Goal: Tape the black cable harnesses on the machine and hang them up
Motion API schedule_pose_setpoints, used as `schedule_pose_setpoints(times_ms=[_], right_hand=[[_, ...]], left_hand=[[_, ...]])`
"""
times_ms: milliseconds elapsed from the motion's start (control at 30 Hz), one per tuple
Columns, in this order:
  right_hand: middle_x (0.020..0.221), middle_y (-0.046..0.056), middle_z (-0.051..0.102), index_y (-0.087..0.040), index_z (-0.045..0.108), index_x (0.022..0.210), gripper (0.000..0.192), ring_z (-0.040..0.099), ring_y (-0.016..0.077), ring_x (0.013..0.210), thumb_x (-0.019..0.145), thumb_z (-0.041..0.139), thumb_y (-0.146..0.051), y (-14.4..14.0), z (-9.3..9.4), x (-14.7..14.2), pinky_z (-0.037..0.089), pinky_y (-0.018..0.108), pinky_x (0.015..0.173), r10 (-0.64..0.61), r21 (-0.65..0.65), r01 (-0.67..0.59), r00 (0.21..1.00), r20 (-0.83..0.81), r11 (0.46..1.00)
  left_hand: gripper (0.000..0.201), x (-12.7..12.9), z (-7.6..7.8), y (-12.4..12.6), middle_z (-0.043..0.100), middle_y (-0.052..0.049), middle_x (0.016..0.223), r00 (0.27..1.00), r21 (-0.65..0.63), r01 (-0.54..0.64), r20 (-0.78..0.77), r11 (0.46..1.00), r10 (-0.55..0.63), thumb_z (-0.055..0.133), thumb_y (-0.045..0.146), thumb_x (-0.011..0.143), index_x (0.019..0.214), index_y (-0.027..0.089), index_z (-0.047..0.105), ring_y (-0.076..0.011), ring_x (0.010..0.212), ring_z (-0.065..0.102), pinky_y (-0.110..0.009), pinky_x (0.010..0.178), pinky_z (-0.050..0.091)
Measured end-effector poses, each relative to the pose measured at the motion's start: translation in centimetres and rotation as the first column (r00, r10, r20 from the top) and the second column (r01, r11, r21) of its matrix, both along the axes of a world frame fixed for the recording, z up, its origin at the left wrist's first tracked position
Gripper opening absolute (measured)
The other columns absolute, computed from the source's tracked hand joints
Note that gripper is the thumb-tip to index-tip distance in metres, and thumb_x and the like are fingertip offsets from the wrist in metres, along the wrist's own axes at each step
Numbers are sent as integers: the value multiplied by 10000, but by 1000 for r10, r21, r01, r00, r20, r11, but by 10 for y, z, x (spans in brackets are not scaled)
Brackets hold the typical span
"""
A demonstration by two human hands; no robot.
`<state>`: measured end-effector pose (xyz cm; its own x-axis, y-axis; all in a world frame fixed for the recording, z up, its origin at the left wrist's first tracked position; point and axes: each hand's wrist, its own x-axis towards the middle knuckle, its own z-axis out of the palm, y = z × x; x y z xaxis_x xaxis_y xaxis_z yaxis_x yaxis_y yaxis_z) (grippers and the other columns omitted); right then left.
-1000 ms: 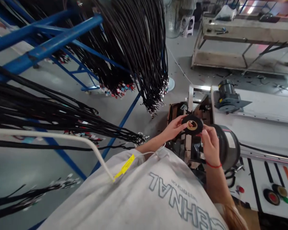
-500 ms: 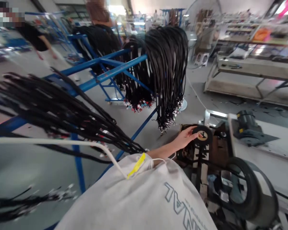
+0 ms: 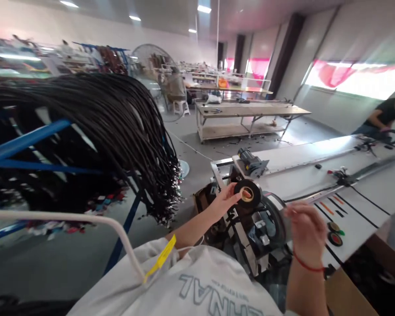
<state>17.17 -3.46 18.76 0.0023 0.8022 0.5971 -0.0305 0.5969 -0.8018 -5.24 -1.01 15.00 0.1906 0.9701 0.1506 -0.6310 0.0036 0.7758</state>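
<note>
My left hand (image 3: 228, 199) is closed on a roll of black tape (image 3: 255, 196), with fingers through its pale cardboard core. The roll is held upright in front of a machine with a black wheel (image 3: 274, 219). To the right of that wheel my right hand (image 3: 307, 228), with a red cord on the wrist, is raised. Its fingers are bent and smeared by motion, so whether something is between them cannot be made out. Two small tape rolls (image 3: 335, 239) lie on the white worktable (image 3: 292, 175) beyond this hand.
A blue rack (image 3: 29, 140) hung with black cable bundles (image 3: 118, 114) stands at left. A grey motor (image 3: 252, 163) sits at the table's near end. Short strips lie on the table, and a cardboard box (image 3: 345, 294) is at lower right. Another person (image 3: 386, 116) works at the far right.
The view has swung right, bringing the long white table into sight. My right hand has come into view. My left hand still holds the tape roll.
</note>
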Motion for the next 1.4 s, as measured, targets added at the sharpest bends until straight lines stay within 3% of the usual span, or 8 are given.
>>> schedule_pose_setpoints(times_ms=[200, 400, 500, 600, 667, 767, 1100, 1400], right_hand=[[1360, 97, 491, -285, 542, 1274, 445, 514, 260, 1185, 846, 661, -306, 6, -2, -29, 492, 412, 918, 50, -40, -41, 956, 290, 998], [1423, 100, 440, -299, 469, 1353, 552, 467, 271, 1259, 842, 669, -355, 10, -6, -36, 467, 459, 994, 87, -49, -74, 914, 396, 996], [1434, 104, 433, -284, 468, 1364, 567, 482, 270, 1247, 841, 671, -367, 7, -4, -35, 468, 446, 998, 99, -114, -58, 916, 389, 992], [1369, 104, 505, -256, 491, 1351, 527, 548, 249, 1168, 859, 651, -357, 5, -5, -32, 483, 417, 980, 114, -220, -40, 935, 336, 975], [1276, 87, 579, -246, 553, 1286, 443, 583, 236, 1108, 864, 646, -345, 4, -9, -29, 497, 394, 954, 90, -265, -9, 951, 296, 964], [1131, 62, 645, -239, 619, 1176, 350, 619, 221, 1006, 844, 669, -339, 1, -15, -24, 519, 374, 897, 40, -300, 42, 964, 264, 953], [1115, 75, 652, -250, 632, 1118, 300, 611, 237, 1037, 838, 680, -346, -13, -18, -15, 516, 411, 923, 94, -421, -26, 985, 143, 907], [1118, 59, 678, -245, 709, 1057, 321, 620, 268, 1055, 781, 726, -407, -14, -15, -8, 542, 438, 898, 291, -687, -228, 956, -24, 690]], left_hand=[[265, 9, 9, -9, 743, -70, 886, 919, -283, 301, 343, 911, -197, 728, 266, 795, 1015, 131, 672, -196, 819, 717, -323, 856, 528], [236, 16, 11, -15, 731, -77, 946, 869, -350, 398, 439, 848, -227, 583, 237, 901, 1108, 140, 641, -157, 867, 711, -261, 848, 525], [341, 20, 6, -18, 712, -87, 1019, 917, -304, 354, 299, 884, -264, 628, 310, 875, 1177, 154, 603, -169, 890, 701, -299, 873, 527], [596, 19, 2, -21, 658, -84, 1174, 988, -108, 117, -91, 987, -127, 716, 328, 806, 1344, 229, 480, -191, 998, 667, -342, 924, 512], [681, 17, 0, -23, 640, -85, 1202, 932, 100, 6, -362, 995, 30, 729, 313, 790, 1396, 248, 424, -205, 1066, 636, -362, 979, 478], [622, 15, -1, -24, 653, -85, 1154, 818, 273, 22, -558, 962, 140, 683, 308, 822, 1383, 232, 425, -213, 1062, 639, -376, 986, 465], [341, 11, 5, -19, 660, -95, 1185, 843, 291, 26, -520, 956, 136, 661, 305, 826, 1156, 217, 654, -236, 1114, 608, -358, 1011, 433], [327, 1, -2, -11, 635, -83, 1241, 788, 363, 258, -615, 895, 22, 574, 287, 875, 1187, 248, 662, -219, 1163, 582, -372, 1059, 413]])
